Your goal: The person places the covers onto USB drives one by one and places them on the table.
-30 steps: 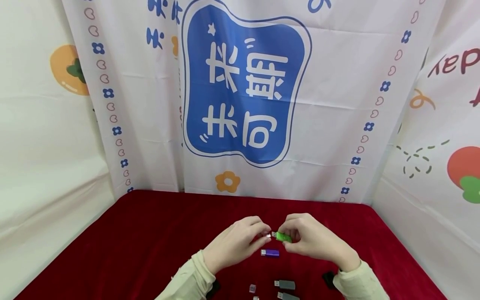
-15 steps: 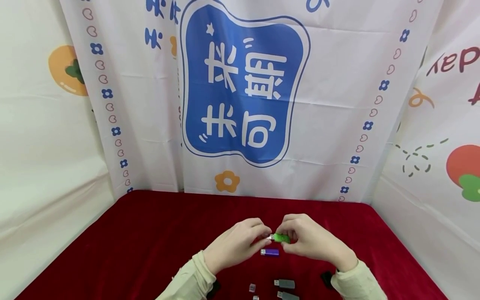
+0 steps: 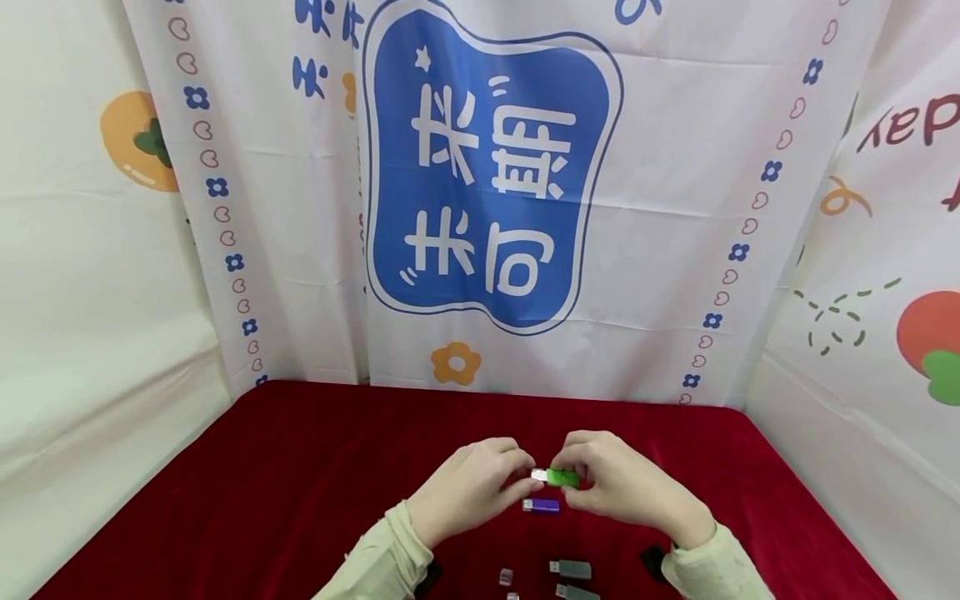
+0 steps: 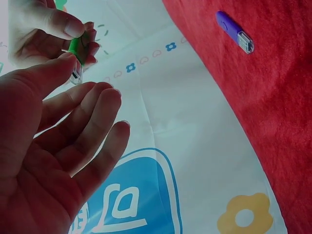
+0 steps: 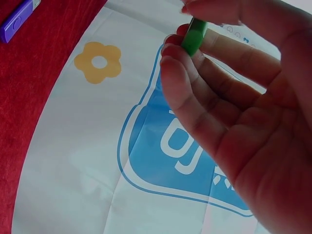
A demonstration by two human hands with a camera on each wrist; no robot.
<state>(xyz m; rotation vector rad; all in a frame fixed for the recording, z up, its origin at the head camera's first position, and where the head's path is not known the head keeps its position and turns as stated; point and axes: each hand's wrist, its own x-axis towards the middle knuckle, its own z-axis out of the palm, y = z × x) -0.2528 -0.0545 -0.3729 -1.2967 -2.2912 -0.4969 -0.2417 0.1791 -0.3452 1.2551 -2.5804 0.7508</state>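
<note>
Near the middle of the cloth, the right hand (image 3: 622,479) pinches a green USB flash drive (image 3: 562,477) between thumb and fingers. A clear cap (image 3: 538,475) sits over its metal plug, pointing left. Thumb and fingertips of the left hand (image 3: 480,483) hold the cap from either side. In the left wrist view, the left thumb overlaps the clear cap (image 4: 76,75), and its other fingers are loosely bent. From the right wrist, only the green body (image 5: 194,38) shows between the fingers; the plug end is hidden. A purple USB flash drive (image 3: 542,506) with a clear cap lies just below the hands.
Two grey USB flash drives (image 3: 572,569) with bare plugs lie at the front of the red cloth (image 3: 300,467). Two small clear caps (image 3: 506,576) lie left of them. White printed curtains (image 3: 675,167) stand around the table.
The green drive and the clear cap have come together; a second ago a gap showed between them. The cap now covers the plug. The purple and grey drives lie where they were.
</note>
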